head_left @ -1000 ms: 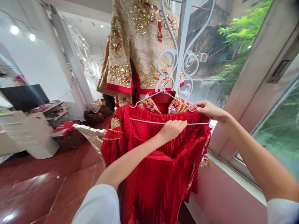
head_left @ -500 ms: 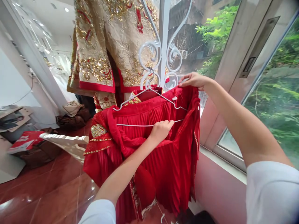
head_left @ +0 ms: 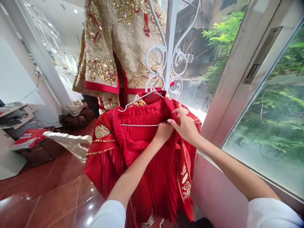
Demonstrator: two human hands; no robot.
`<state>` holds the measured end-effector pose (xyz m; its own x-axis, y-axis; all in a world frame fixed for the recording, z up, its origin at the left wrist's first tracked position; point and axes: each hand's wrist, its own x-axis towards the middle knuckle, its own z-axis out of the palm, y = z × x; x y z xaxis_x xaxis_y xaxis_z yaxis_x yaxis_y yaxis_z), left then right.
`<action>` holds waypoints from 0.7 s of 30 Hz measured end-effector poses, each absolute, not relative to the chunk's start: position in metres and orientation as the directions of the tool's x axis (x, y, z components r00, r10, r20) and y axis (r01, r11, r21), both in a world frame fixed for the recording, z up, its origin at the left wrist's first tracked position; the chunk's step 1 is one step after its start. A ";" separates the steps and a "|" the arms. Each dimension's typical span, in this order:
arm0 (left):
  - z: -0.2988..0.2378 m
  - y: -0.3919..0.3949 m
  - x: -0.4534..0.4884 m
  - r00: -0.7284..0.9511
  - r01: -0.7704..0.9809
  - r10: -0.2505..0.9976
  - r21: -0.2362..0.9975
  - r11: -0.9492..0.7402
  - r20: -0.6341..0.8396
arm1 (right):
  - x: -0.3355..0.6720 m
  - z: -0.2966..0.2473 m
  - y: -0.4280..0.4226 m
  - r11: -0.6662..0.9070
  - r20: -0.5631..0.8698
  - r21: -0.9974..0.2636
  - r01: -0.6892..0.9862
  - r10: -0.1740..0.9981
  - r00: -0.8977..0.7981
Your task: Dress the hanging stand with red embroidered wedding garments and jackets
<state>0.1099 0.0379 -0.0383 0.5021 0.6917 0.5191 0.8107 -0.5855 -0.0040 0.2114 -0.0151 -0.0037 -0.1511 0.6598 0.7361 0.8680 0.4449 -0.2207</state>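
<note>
A red pleated skirt [head_left: 152,164] with gold embroidery hangs on a white wire hanger [head_left: 139,104], which is hooked on a white scrolled metal stand [head_left: 166,60]. My left hand [head_left: 163,131] is closed around the hanger's bottom bar and the red cloth at its right end. My right hand [head_left: 185,125] lies just beside it, fingers pinching a fold of the red skirt over the hanger's right shoulder. Above the skirt hangs a beige jacket [head_left: 114,47] with gold and red beading.
A large window [head_left: 268,104] and its pink sill [head_left: 213,190] run along the right. A white chair back [head_left: 68,142] stands to the left on the glossy red tiled floor [head_left: 47,196]. Boxes, bags and a white desk lie further left.
My right hand came down from the raised skirt edge and folded the red cloth over the hanger's right side, next to my left hand. The left hand stayed on the bar.
</note>
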 end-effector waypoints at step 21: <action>-0.028 0.005 0.102 0.463 0.834 0.714 0.014 -0.551 0.525 | 0.331 -0.006 -0.010 0.498 0.865 -0.385 0.777 0.488 0.116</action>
